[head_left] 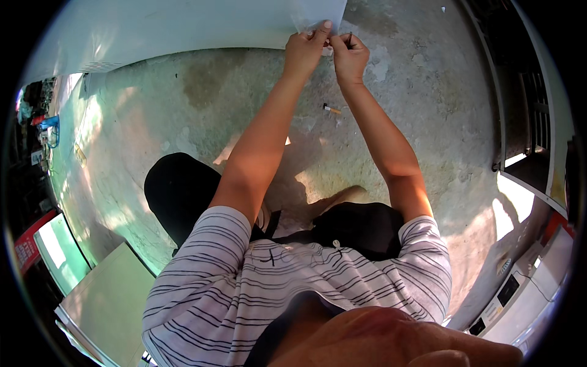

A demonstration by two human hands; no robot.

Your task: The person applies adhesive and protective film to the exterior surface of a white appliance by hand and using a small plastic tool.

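Note:
Both my arms reach forward to the lower right corner of a large pale panel (202,27), which looks like the side of a white appliance. My left hand (304,52) is closed at the panel's edge, thumb raised along the surface; what its fingertips pinch is too small to name. Right beside it, my right hand (350,61) is closed in a pinch, its fingertips meeting the left ones. A thin dark piece (349,40) shows between its fingers, its kind unclear.
On the concrete floor (428,122) below my hands lies a small orange stick with a dark end (332,109). A dark metal frame (520,116) stands at the right. White appliances (507,293) sit lower right, and a box-shaped cabinet (110,293) lower left.

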